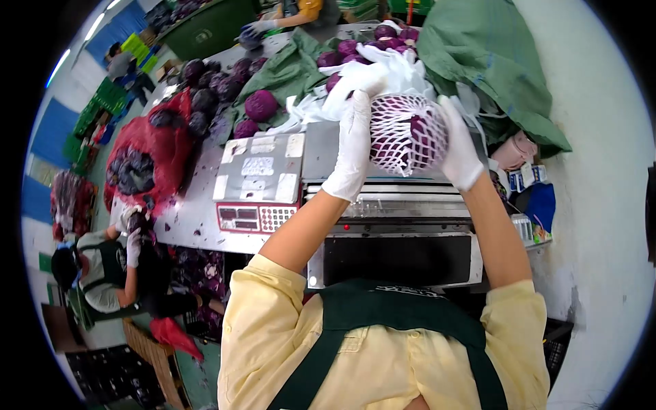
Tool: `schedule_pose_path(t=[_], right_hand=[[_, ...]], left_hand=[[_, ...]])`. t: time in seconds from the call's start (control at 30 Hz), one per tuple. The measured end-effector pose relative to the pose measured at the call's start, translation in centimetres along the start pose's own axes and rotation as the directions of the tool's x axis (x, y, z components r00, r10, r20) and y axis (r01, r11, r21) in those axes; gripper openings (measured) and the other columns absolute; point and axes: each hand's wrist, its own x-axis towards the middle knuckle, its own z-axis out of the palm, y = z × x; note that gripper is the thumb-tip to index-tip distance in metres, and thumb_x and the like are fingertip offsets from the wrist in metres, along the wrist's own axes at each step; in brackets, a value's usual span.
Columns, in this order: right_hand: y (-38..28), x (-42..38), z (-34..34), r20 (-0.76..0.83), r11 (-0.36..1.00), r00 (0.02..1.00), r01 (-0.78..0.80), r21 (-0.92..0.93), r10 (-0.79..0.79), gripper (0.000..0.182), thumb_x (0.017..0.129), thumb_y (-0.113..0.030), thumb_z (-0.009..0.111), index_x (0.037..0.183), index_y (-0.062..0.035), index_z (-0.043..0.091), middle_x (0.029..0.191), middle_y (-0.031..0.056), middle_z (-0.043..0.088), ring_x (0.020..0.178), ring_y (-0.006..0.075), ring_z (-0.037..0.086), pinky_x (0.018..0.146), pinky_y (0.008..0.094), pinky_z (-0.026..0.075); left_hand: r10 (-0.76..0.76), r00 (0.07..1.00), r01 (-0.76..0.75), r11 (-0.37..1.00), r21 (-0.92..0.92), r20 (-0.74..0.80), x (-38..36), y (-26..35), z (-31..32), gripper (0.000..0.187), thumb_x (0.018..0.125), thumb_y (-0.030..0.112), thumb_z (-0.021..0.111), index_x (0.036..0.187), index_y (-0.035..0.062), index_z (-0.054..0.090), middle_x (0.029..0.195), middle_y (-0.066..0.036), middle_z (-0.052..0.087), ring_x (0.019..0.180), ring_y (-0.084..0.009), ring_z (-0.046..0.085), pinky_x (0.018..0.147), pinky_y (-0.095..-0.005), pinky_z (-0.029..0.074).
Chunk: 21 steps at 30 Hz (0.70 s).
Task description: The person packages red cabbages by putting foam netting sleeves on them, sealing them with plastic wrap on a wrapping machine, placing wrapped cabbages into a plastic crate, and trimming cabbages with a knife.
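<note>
One round purple cabbage in white foam-mesh sleeve | white-gloved left hand, white-gloved right hand grip opposite sides | left fingers together; right partly hidden, can't tell

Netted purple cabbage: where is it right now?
In the head view, the netted purple cabbage is right of centre in the upper half, held between the left hand and the right hand, with the scale to its left.

— On the metal table?
— Carries a red-fronted scale, with a crumpled green cloth lying behind it.
— Farther left?
— Bears loose purple cabbages, a red mesh sack, scattered leaf scraps.
</note>
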Motion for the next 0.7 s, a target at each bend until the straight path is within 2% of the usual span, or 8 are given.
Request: schedule_pose_path(t=[0.03,0.13,0.2,0.23,0.37,0.47,0.63,0.7], right_hand=[[0.3,1.4,-0.2,-0.15,0.998,0.989,0.001,-0.063,-0.011,0.046,0.098,-0.042,0.047,0.123,-0.0049,0.058,0.116,0.0061,0.066,0.103,0.0158,0.063,0.091,0.0325,0.05],[4.5,6.4,-6.6,-0.097,0.986,0.981,0.168,0.003,-0.167,0.034,0.095,-0.026,0.051,0.116,-0.0023,0.062,0.114,0.0086,0.066,0.106,0.0146,0.061,0.095,0.0289,0.047],[6.5,7.0,-9.2,-0.076,0.927,0.933,0.335,-0.167,-0.351,0.033,0.096,-0.022,0.049,0.118,-0.0003,0.061,0.118,0.0081,0.063,0.111,0.0138,0.057,0.1,0.0285,0.042],[6.8,7.7,-10.5,-0.05,0.936,0.937,0.34,-0.093,-0.345,0.033,0.098,-0.021,0.046,0.119,0.0,0.059,0.12,0.0071,0.061,0.111,0.0149,0.057,0.1,0.0284,0.043],[5.3,8.2,-11.5,-0.12,0.979,0.978,0.151,-0.14,-0.168,0.035,0.098,-0.028,0.047,0.118,-0.0037,0.06,0.118,0.0069,0.062,0.107,0.0153,0.058,0.096,0.0291,0.045],[4.9,6.7,-9.4,-0.21,0.986,0.964,-0.153,0.063,0.163,0.034,0.098,-0.035,0.047,0.109,-0.0084,0.064,0.103,0.0029,0.068,0.093,0.0129,0.062,0.085,0.0299,0.05],[6.2,5.6,-9.2,-0.283,0.972,0.945,-0.105,0.209,0.163,0.029,0.097,-0.028,0.045,0.105,-0.0102,0.066,0.102,0.0024,0.069,0.089,0.0148,0.064,0.081,0.0322,0.054],[6.0,6.4,-10.6,-0.292,0.983,0.939,-0.164,0.078,0.18,0.029,0.096,-0.029,0.047,0.106,-0.0085,0.065,0.101,0.002,0.069,0.091,0.0144,0.063,0.081,0.0316,0.053]], left_hand=[[-0.022,1.0,0.022,1.0,-0.022,-0.02,0.9,-1.5,0.4,0.059,0.104,0.045,0.033,0.13,-0.0036,0.053,0.129,-0.012,0.057,0.118,-0.02,0.052,0.105,-0.0325,0.038],[-0.077,0.996,0.078,0.997,-0.015,0.034,1.5,-6.3,0.0,0.05,0.103,0.037,0.041,0.135,-0.0006,0.05,0.136,-0.011,0.052,0.129,-0.0207,0.043,0.112,-0.0324,0.028],[0.031,0.981,-0.102,0.919,0.381,0.189,1.2,-10.1,-1.0,0.046,0.101,0.032,0.047,0.137,0.0034,0.05,0.138,-0.012,0.05,0.132,-0.0225,0.041,0.113,-0.0332,0.027],[0.102,0.968,-0.166,0.945,0.282,0.229,0.9,-10.4,-1.0,0.046,0.099,0.031,0.051,0.138,0.0052,0.049,0.141,-0.012,0.048,0.133,-0.0239,0.04,0.114,-0.035,0.025],[-0.214,0.977,0.214,0.973,0.089,-0.01,1.6,-8.2,-0.5,0.066,0.101,0.057,0.029,0.143,0.0074,0.043,0.144,-0.013,0.043,0.134,-0.0243,0.039,0.113,-0.0368,0.028],[-0.376,0.926,0.378,0.923,-0.073,0.045,1.5,-11.6,-0.2,0.06,0.102,0.05,0.037,0.136,0.0022,0.05,0.129,-0.011,0.057,0.117,-0.0196,0.054,0.104,-0.033,0.039],[-0.633,0.774,0.609,0.734,-0.3,0.022,2.7,-10.6,0.7,0.049,0.104,0.041,0.038,0.116,0.0009,0.064,0.101,-0.007,0.068,0.085,-0.0143,0.065,0.078,-0.027,0.053],[-0.601,0.799,0.589,0.782,-0.202,0.003,2.4,-10.2,0.5,0.052,0.103,0.044,0.038,0.123,0.0007,0.06,0.108,-0.009,0.067,0.095,-0.0159,0.063,0.084,-0.0309,0.052]])
